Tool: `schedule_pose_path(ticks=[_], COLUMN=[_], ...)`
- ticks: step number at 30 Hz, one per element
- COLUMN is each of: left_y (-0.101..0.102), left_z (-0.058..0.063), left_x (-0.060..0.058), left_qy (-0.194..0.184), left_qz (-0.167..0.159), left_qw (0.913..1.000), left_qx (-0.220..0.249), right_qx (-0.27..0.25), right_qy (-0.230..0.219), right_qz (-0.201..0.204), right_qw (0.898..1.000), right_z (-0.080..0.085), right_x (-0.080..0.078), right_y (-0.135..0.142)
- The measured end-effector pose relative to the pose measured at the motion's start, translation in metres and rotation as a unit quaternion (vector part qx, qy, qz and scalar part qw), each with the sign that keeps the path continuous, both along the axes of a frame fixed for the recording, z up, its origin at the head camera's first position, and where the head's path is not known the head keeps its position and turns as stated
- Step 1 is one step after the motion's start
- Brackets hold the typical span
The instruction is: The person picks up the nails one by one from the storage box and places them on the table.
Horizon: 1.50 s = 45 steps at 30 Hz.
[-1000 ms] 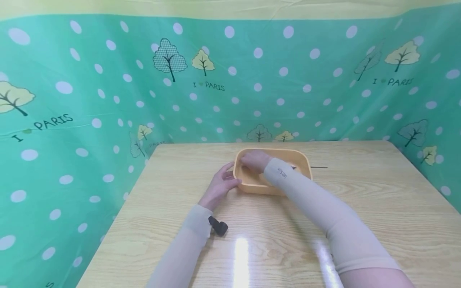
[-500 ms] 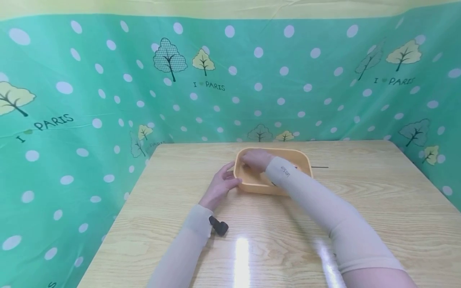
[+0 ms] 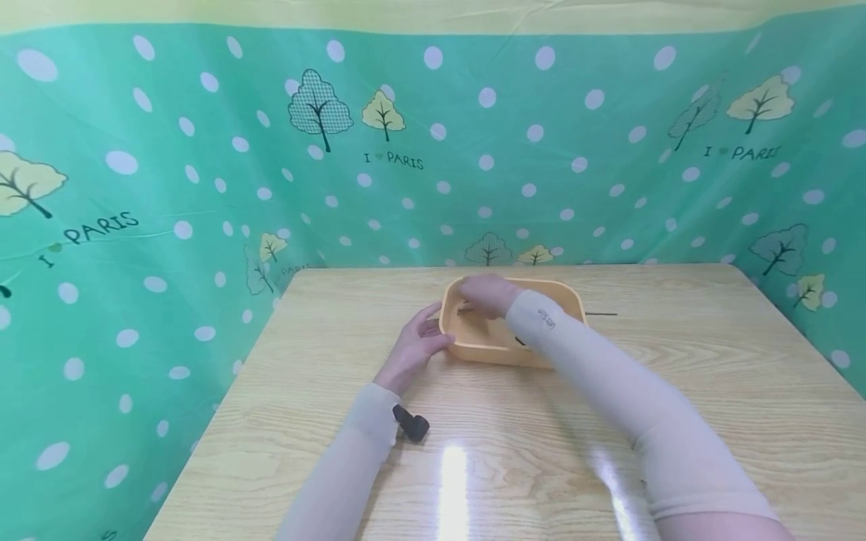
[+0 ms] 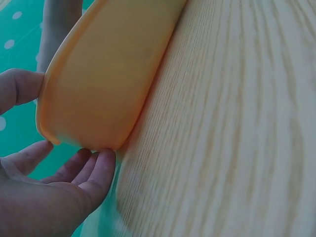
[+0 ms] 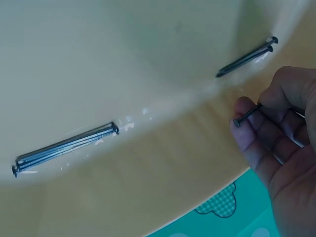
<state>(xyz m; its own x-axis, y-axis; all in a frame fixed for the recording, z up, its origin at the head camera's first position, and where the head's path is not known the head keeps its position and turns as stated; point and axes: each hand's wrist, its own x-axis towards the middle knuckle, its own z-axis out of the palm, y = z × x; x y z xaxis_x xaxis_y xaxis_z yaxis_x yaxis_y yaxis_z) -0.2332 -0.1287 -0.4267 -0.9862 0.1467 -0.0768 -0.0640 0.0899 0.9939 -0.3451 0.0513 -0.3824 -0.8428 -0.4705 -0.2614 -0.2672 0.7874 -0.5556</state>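
Observation:
An orange plastic tub (image 3: 504, 355) with rounded corners sits on the table. My left hand (image 3: 413, 346) holds its left end, thumb at the rim and the other fingertips against the outer wall, as the left wrist view shows. My right hand (image 3: 489, 294) is over the tub's left part and pinches a nail (image 5: 248, 114) between thumb and fingers, its head pointing out. Below it on the tub floor lies a pair of nails (image 5: 247, 57). Further along, a bundle of several nails (image 5: 66, 148) lies by the wall. The right forearm hides part of the tub's inside.
A thin dark rod (image 3: 601, 313) extends along the table just right of the tub. The wooden table (image 3: 676, 391) reaches back to a green dotted curtain (image 3: 433, 188). A black strap-like device (image 3: 411, 424) sits on the left wrist.
My right hand has risen slightly and shifted right inside the tub, uncovering dark nails at its left end. My left hand stays in place on the tub.

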Motion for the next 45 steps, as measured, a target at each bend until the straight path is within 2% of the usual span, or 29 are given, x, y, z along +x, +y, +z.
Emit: schedule_pose_path(ticks=[1,2,4,5,8,9,11,12,14,16,17,18,19,21,24,29,31,35,42,45], left_y=[0.000,0.000,0.001,0.001,0.001,0.001,0.001,0.001,0.001,0.001,0.001,0.001,0.001,0.001,0.001,0.001,0.001,0.002,0.002,0.002], left_z=[0.000,0.000,0.000,0.000,0.000,0.000,0.000,0.000,-0.001,-0.001,-0.001,0.000,-0.001,0.000,0.000,-0.001,-0.002,-0.003,-0.002,-0.002], left_x=[0.000,0.000,0.000,0.000,-0.001,-0.001,-0.001,-0.001,-0.001,-0.001,0.000,0.000,0.000,0.000,0.000,-0.001,-0.001,-0.001,-0.002,-0.002], left_qy=[0.000,0.001,0.001,0.000,0.002,0.000,-0.003,-0.004,-0.005,-0.005,-0.005,-0.005,-0.005,-0.006,-0.008,-0.007,-0.006,-0.005,-0.004,-0.001], left_qz=[0.000,-0.001,0.000,0.000,0.000,0.001,0.003,0.004,0.006,0.007,0.008,0.008,0.007,0.009,0.010,0.009,0.009,0.010,0.013,0.012], left_qw=[1.0000,1.0000,1.0000,1.0000,1.0000,1.0000,1.0000,1.0000,1.0000,1.0000,1.0000,0.9999,0.9999,0.9999,0.9999,0.9999,0.9999,0.9999,0.9999,0.9999], left_qx=[-0.001,-0.001,-0.002,-0.002,0.001,0.001,0.001,0.001,0.002,0.004,0.004,0.006,0.009,0.011,0.011,0.009,0.007,0.003,0.005,0.005], right_qx=[-0.004,0.013,0.000,0.023,0.038,0.032,0.051,0.041,0.098,0.138,0.158,0.167,0.185,0.186,0.181,0.139,0.120,0.113,0.124,0.132], right_qy=[-0.005,0.014,0.000,0.025,0.042,0.034,0.051,0.039,0.096,0.145,0.175,0.191,0.221,0.235,0.238,0.196,0.190,0.207,0.256,0.259], right_qz=[-0.004,0.012,-0.004,0.020,0.022,0.011,0.019,0.003,0.059,0.105,0.128,0.141,0.162,0.172,0.172,0.141,0.136,0.137,0.156,0.152], right_qw=[1.000,1.000,1.000,0.999,0.998,0.999,0.997,0.998,0.989,0.974,0.963,0.957,0.944,0.938,0.939,0.961,0.965,0.962,0.946,0.945], right_z=[0.000,0.001,0.003,0.005,0.011,0.012,0.016,0.017,0.019,0.021,0.022,0.023,0.023,0.023,0.024,0.027,0.030,0.037,0.046,0.049], right_x=[0.000,0.000,0.000,0.000,0.002,0.003,0.004,0.005,0.004,0.005,0.005,0.005,0.005,0.006,0.007,0.012,0.014,0.018,0.020,0.021], right_y=[0.001,0.002,0.005,0.006,0.012,0.014,0.017,0.019,0.021,0.024,0.025,0.026,0.028,0.032,0.039,0.050,0.054,0.060,0.074,0.079])
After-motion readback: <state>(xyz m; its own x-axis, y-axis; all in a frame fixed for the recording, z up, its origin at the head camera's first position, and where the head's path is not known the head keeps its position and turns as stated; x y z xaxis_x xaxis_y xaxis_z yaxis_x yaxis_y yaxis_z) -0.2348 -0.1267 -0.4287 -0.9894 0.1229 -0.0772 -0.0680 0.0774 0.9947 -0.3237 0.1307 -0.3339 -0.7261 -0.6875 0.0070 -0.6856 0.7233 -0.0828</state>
